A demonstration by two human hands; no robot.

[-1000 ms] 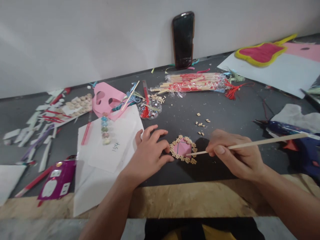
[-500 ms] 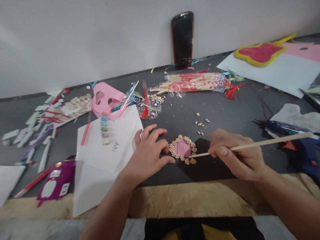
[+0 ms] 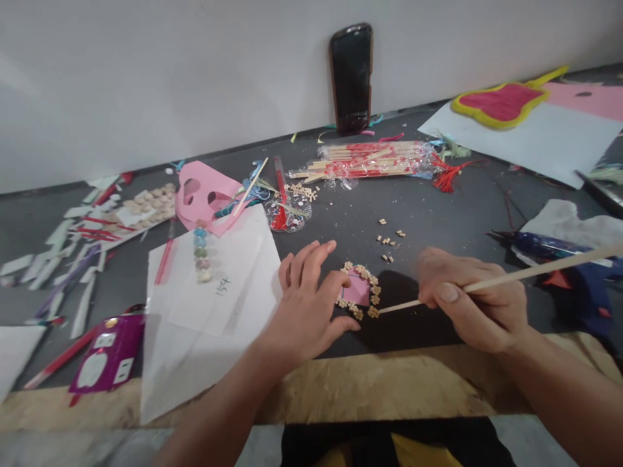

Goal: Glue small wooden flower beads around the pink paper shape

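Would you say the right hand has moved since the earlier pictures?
Yes, the right hand moved rightward, away from the bead ring, judged against the phone by the wall.

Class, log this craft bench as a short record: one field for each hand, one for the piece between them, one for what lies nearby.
Left hand: left hand, fingers spread, at the ring's left edge.
Right hand: right hand, pinching a thin wooden stick, its tip beside the ring.
Piece: ring of small wooden beads around pink paper.
Nearby: blue glue gun, loose beads, wrapped chopsticks, pink paper mask.
Surface: dark grey tabletop.
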